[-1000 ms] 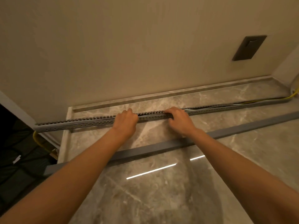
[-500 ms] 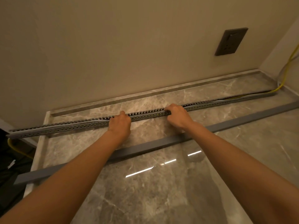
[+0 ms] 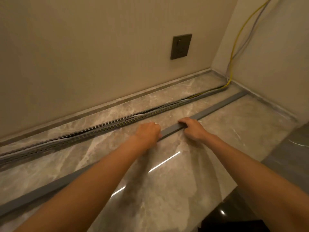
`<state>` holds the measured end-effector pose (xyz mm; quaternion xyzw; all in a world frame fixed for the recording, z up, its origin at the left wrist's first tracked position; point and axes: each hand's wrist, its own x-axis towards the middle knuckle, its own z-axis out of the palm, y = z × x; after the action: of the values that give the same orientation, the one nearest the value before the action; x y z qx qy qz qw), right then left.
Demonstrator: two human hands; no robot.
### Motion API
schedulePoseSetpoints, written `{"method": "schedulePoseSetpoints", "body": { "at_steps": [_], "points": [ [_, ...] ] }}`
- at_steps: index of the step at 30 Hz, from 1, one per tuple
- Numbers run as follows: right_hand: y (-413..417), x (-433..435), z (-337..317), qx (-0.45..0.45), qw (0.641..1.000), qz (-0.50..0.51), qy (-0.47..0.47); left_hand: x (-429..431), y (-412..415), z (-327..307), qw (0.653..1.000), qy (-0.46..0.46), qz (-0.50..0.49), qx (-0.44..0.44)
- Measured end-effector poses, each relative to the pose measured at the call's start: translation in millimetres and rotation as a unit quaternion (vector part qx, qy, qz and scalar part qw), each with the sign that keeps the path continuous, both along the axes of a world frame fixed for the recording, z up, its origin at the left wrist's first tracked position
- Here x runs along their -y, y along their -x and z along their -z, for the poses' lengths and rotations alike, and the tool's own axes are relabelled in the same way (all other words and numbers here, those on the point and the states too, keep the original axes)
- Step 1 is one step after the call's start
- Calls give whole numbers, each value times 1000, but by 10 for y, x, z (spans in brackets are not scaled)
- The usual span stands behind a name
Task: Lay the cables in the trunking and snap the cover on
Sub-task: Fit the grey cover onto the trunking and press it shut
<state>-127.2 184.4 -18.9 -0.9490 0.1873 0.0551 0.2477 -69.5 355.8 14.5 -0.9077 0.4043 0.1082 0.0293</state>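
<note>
A long grey slotted trunking [image 3: 93, 133] lies on the marble counter, parallel to the back wall, with cables inside it. A yellow cable [image 3: 233, 52] and a grey cable [image 3: 247, 36] come down the right wall corner into its far end. The flat grey cover strip [image 3: 217, 106] lies in front of the trunking, running from lower left to upper right. My left hand [image 3: 148, 132] and my right hand [image 3: 192, 127] both grip the cover near its middle, fingers curled over its far edge.
A dark wall socket [image 3: 181, 46] sits on the back wall. The counter [image 3: 175, 190] ends at a front right edge, with darker floor beyond. A low marble upstand runs along the back and right walls.
Both hands left the trunking and came back toward me onto the cover strip. The view swung right, showing the corner and the cables on the wall.
</note>
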Motion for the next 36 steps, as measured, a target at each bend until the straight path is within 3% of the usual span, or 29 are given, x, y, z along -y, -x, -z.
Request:
{"method": "schedulePoseSetpoints", "body": {
  "at_steps": [6, 13, 17, 22, 28, 32, 36],
  "points": [
    [-50, 700, -52, -10, 999, -40, 23, 806, 68, 199, 1000, -4, -2, -1],
    [-173, 1964, 107, -23, 978, -90, 188, 1874, 38, 211, 999, 19, -23, -12],
    [-212, 2442, 111, -27, 965, -116, 232, 2202, 30, 136, 997, 14, -73, -29],
    [-356, 2665, 7, -30, 963, -145, 227, 2329, -44, 46, 990, -48, -134, -19],
    [-381, 2826, 17, -21, 956, -103, 273, 2267, -176, 21, 976, -135, -173, 12],
    [-403, 2769, 47, 2, 960, -121, 253, 2467, -221, -19, 985, -95, -141, 17],
    [-449, 2733, 42, 45, 984, -110, 135, 2795, -240, -26, 996, -42, -83, -10]
  ]
}}
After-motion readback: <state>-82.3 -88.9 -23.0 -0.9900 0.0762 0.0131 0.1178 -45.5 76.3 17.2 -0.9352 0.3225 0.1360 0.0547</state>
